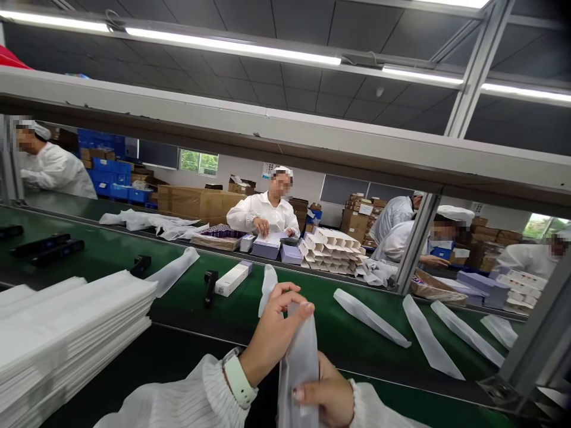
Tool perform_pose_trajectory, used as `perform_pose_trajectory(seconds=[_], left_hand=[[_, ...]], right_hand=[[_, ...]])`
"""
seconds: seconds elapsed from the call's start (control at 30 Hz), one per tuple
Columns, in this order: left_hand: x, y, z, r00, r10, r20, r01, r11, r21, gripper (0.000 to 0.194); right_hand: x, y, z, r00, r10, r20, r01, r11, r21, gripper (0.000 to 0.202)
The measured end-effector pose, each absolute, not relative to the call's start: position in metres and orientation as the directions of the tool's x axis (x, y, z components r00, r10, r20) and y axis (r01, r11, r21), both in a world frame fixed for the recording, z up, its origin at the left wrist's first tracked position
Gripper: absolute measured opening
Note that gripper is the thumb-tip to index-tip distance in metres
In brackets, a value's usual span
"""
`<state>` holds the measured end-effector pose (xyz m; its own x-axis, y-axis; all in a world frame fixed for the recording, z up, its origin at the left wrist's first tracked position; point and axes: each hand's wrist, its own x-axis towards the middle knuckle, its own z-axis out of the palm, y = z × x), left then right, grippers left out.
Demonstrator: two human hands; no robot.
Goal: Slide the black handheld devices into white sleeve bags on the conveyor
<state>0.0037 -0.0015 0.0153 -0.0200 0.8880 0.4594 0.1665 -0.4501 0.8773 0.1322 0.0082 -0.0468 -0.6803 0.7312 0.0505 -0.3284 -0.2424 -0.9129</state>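
Head view: at green belt (196, 309), left hand (272, 333) is pinching translucent sleeve (300, 359) near top, right hand (330, 395) clasping it lower, apparently adjusting, next move seemingly needing steadiness.

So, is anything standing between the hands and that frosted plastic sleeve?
Nothing visible: the left hand pinches the frosted plastic sleeve near its top, and the right hand holds it lower down. Another sleeve lies beyond, on the green belt.
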Motion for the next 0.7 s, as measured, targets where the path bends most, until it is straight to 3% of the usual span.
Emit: perform_pose_trajectory(seconds=[0.07,0.13,0.23,0.3,0.4,0.5,0.6,0.7], left_hand=[[0.005,0.002,-0.001,-0.107,0.869,0.482,0.196,-0.457,0.868,0.026],[0.005,0.005,-0.022,-0.119,0.864,0.489,0.285,-0.442,0.851,0.027],[0.006,0.008,-0.052,0.067,0.920,0.386,0.494,-0.367,0.788,0.018],[0.007,0.009,-0.064,0.173,0.947,0.269,0.600,-0.319,0.734,0.016],[0.007,0.011,-0.069,0.237,0.953,0.186,0.663,-0.299,0.687,0.019],[0.006,0.012,-0.069,0.231,0.957,0.178,0.655,-0.288,0.698,0.019],[0.008,0.013,-0.071,0.183,0.967,0.180,0.616,-0.255,0.745,0.014],[0.010,0.017,-0.075,0.137,0.973,0.187,0.570,-0.232,0.788,0.007]], right_hand=[[0.136,0.023,-0.044,-0.412,0.910,0.045,-0.402,-0.137,-0.905,0.045],[0.153,0.054,-0.035,-0.096,0.990,0.099,-0.449,0.046,-0.892,0.041],[0.190,0.116,-0.029,0.396,0.889,0.229,-0.325,0.369,-0.871,0.046],[0.211,0.152,-0.038,0.534,0.808,0.250,-0.121,0.366,-0.923,0.045],[0.226,0.178,-0.064,0.438,0.872,0.218,0.141,0.172,-0.975,0.035],[0.226,0.176,-0.081,0.368,0.905,0.214,0.249,0.126,-0.960,0.040],[0.217,0.166,-0.072,0.304,0.862,0.405,0.491,0.222,-0.842,0.060],[0.182,0.157,-0.047,-0.025,0.828,0.561,0.642,0.443,-0.625,0.053]])
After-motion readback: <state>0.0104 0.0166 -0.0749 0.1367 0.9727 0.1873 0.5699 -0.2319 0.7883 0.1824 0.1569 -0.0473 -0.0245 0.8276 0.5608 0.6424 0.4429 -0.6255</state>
